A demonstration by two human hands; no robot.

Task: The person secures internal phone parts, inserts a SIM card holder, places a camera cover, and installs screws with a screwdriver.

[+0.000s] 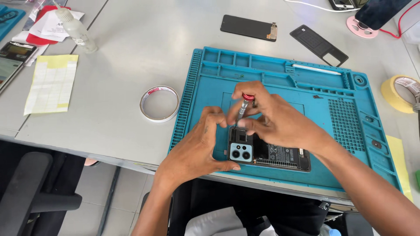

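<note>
Teal work mat (350,144) had a moulded grid pattern and ribbed edge. Opened phone (269,153) was black inside with a pale blue camera block. Screwdriver (244,106) was silver with a red cap. Tape roll (159,103) was white with red marks; second tape roll (399,93) was yellow. Paper sheet (51,83) was pale yellow with a white grid. Black phone screen (248,27); grey table (131,52).

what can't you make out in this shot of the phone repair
Head view only:
- Tip of the screwdriver and any screw under it: hidden by the right hand.
- Near left edge of the opened phone: covered by the left hand.
- Tiny green part on the blue mat: too small to tell.
- Yellow tape roll: cut off by the right edge.
</note>
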